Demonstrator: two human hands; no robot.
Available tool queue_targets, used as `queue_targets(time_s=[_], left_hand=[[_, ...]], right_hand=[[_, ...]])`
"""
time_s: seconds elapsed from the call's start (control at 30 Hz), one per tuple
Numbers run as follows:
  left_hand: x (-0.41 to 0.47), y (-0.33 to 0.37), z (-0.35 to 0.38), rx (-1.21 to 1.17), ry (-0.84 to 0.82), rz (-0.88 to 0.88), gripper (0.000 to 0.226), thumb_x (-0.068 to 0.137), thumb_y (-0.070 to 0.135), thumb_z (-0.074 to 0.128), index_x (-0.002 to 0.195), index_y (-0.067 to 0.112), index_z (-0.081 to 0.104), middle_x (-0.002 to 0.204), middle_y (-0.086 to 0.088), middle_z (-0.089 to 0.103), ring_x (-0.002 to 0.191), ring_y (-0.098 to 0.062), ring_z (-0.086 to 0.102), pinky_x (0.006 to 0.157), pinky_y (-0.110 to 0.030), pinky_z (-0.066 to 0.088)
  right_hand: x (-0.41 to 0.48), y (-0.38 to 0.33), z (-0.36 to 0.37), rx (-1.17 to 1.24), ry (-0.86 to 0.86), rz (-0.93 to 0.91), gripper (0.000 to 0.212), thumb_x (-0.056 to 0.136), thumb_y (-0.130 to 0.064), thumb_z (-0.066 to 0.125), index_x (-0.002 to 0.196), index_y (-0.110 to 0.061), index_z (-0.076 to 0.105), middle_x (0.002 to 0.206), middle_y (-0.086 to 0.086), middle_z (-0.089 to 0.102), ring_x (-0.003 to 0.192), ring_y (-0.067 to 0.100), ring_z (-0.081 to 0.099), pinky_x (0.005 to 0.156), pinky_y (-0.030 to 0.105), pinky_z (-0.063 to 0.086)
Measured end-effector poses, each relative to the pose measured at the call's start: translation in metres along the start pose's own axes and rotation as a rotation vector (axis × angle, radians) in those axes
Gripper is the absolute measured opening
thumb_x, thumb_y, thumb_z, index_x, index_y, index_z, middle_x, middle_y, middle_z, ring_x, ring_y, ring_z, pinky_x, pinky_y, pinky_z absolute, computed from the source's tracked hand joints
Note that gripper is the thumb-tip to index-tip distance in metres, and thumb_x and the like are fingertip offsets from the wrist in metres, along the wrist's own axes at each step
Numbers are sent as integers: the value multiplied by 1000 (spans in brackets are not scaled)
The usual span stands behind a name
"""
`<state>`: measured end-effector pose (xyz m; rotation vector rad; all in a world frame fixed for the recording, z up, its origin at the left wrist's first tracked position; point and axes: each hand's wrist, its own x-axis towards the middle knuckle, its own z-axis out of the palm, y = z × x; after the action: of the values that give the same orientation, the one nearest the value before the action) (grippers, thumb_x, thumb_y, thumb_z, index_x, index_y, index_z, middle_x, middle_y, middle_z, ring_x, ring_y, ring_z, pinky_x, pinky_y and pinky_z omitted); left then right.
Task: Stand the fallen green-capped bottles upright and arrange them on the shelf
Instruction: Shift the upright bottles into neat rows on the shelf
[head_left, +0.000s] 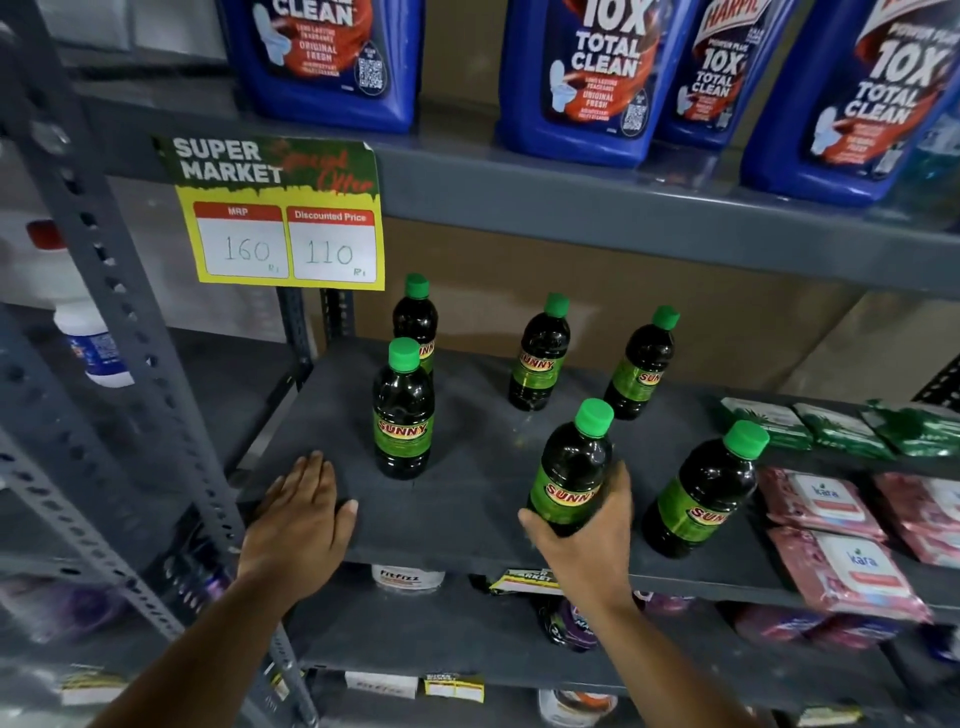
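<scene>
Several dark green-capped "Sunny" bottles stand upright on the grey shelf (467, 514). My right hand (587, 535) is wrapped around the lower part of the front middle bottle (571, 462) near the shelf's front edge. Another bottle (701, 493) stands just to its right. A front left bottle (402, 410) stands with one bottle (415, 312) behind it. Two more bottles (540, 353) (641, 364) stand toward the back. My left hand (301, 509) lies flat, fingers spread, on the shelf's front left corner, holding nothing.
Blue toilet-cleaner jugs (587, 78) fill the shelf above, with a yellow price sign (280, 218) hanging from its edge. Pink wipe packs (841, 551) and green packs (810, 426) lie at the right. A perforated grey upright (119, 322) stands at the left.
</scene>
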<state>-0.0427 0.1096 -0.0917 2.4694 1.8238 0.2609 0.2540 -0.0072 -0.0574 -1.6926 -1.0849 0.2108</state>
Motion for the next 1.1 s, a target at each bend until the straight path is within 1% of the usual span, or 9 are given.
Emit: queue_targets(time_s=[0.07,0.1,0.2,0.3,0.43,0.5,0.6,0.77,1.1], left_hand=[[0,0,1,6,2,-8,73,93,52,12,148,4,14,160,-13,12,147,-23,8,119,-37,8],[0,0,1,4,0,-9,73,93,52,10,148,5,13,160,-12,10,147,-22,6,119,-37,6],[0,-2,2,-11,-11,3,77,89,54,1,149,6,11,161,-10,7,147,-20,2,120,-35,5],[0,-2,1,-9,-32,-4,76,89,54,-1,149,8,5,161,-8,1,147,-19,-3,120,-35,1],[-1,0,-1,-18,-31,0,73,92,54,4,149,9,5,161,-8,1,147,-19,-3,118,-34,0],[-2,1,-2,-26,-24,-3,74,91,55,3,149,9,5,161,-8,1,147,-19,-2,118,-35,0],[-1,1,-2,-37,-33,-4,74,91,56,3,149,10,4,161,-8,1,147,-19,-3,119,-35,1],[0,2,-2,-22,-37,-7,72,92,54,6,149,9,4,161,-9,1,147,-20,-3,118,-35,-1],[-2,4,-8,-15,-53,2,69,94,49,9,149,7,6,161,-11,3,147,-21,-1,121,-37,3]], right_hand=[[-19,-11,1,-74,150,-213,104,59,-62,78,137,-12,32,135,14,40,127,25,36,108,36,25],[-28,-18,4,-86,173,-355,99,63,-65,74,136,-10,34,133,13,37,126,23,35,109,33,24],[-43,-37,32,-20,-67,-576,74,73,-55,73,133,-24,42,131,-8,35,123,17,41,102,32,36],[-24,-63,71,-14,-271,-396,79,76,-45,74,140,-24,34,136,-8,36,130,16,38,107,32,35],[19,-73,113,38,-433,-30,114,65,-42,84,151,-21,13,155,1,27,142,15,24,108,22,21],[33,-72,127,52,-518,37,113,61,-41,88,149,-22,18,146,-5,37,137,12,33,105,24,27],[37,-65,141,10,-523,27,70,64,-36,87,122,-25,49,110,-15,59,110,8,58,78,10,40],[19,-63,137,-7,-462,25,50,58,-42,83,101,-37,56,84,-25,62,80,-8,60,60,2,40],[-28,-61,109,-7,-467,-68,51,56,-43,78,101,-31,57,89,-16,66,85,-3,61,69,10,47]])
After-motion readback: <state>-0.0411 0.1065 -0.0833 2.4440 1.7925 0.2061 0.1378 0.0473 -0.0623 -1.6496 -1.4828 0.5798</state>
